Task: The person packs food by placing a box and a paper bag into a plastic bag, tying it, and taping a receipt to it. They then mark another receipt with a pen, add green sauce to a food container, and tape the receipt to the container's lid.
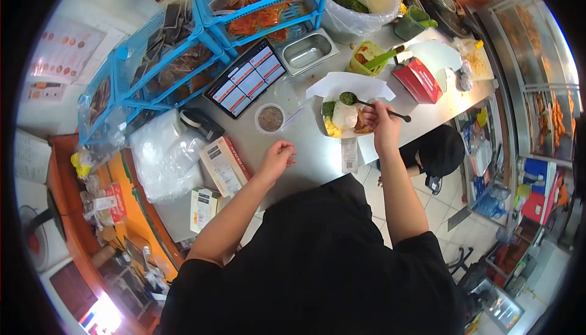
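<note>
My right hand (pixel 381 121) is closed around the handle of a black spoon (pixel 366 104). The spoon's bowl carries chopped green sambal (pixel 348 98) and hangs over an open paper food box (pixel 360 85). Inside that box are a mound of white rice (pixel 345 115), dark green leaves (pixel 328 111), yellow pieces (pixel 332 129) and a browned piece of food (pixel 364 126), partly hidden by my hand. My left hand (pixel 278 159) hovers above the steel table, its fingers loosely curled and apart, holding nothing. Nearest to it is a round clear tub (pixel 269 118) with brown contents.
A tablet (pixel 244 79) leans by blue racks (pixel 198 30) of packed food. Beyond the box stand a steel pan (pixel 308 53), a green container (pixel 364 59), a red-and-white box (pixel 418 82) and a lined bucket (pixel 359 5). Another person (pixel 441 151) crouches at the right.
</note>
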Demonstrator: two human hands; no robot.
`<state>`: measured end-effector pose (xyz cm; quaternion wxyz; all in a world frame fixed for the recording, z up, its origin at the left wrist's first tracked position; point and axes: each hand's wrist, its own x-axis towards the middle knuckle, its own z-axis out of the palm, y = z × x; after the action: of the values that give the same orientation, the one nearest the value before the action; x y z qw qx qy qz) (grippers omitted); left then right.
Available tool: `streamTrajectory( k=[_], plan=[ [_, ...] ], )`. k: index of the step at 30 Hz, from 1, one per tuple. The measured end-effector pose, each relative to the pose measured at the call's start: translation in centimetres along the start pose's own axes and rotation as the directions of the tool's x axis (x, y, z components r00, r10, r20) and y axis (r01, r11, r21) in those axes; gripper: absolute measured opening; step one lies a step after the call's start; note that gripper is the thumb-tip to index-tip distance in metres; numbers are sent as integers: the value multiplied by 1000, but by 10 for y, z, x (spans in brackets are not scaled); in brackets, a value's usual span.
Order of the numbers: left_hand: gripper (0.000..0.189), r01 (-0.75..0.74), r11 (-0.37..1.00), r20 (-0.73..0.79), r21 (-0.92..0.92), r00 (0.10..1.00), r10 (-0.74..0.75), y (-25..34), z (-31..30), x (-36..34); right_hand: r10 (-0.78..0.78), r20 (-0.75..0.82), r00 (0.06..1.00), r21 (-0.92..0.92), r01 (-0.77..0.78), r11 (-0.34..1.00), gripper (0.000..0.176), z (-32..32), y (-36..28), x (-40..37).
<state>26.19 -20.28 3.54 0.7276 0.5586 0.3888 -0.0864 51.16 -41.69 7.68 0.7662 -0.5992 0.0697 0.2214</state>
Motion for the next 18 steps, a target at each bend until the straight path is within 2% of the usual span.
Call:
streamTrajectory(
  k=[2,4,6,8,9,11,12,13,14,15,16,17,18],
  plan=[
    [26,25,1000,-4,17,1000,-25,-4,11,3,65,-9,998,194,-62,979,24,-11,-18,8],
    [27,15,1000,-13,-8,1000,-15,-4,26,7,-13,43,999,300,-1,954,22,-1,-56,21],
    [27,12,1000,-21,-28,1000,-13,-4,43,14,-156,140,978,382,92,920,28,13,-94,53],
    [31,-26,1000,-25,-11,999,25,-2,61,25,-213,86,973,386,164,908,28,57,-138,78],
    [31,-20,1000,-35,-17,999,19,0,71,31,-176,126,976,379,117,918,30,81,-159,83],
    [42,-52,997,-168,50,984,60,7,89,48,-135,174,976,373,62,926,32,95,-168,101],
    [42,-49,998,-175,50,983,57,3,97,58,-29,266,964,267,-44,963,32,91,-161,111],
    [45,-65,987,-229,145,969,98,1,104,69,80,345,935,150,-140,979,32,85,-155,121],
    [49,-73,968,-278,239,950,140,-1,109,77,84,352,932,151,-145,978,32,76,-150,112],
    [49,-68,970,-289,234,948,136,1,114,80,52,341,939,-216,24,976,29,63,-142,90],
    [48,-99,940,-332,326,919,212,1,119,80,21,349,937,-551,187,813,26,54,-134,78],
    [48,-112,903,-369,415,886,280,-3,124,80,43,360,932,-556,178,812,26,47,-121,80],
    [48,-85,909,-382,408,888,255,-8,126,78,-314,544,778,-603,623,498,24,36,-106,79]
  ],
)
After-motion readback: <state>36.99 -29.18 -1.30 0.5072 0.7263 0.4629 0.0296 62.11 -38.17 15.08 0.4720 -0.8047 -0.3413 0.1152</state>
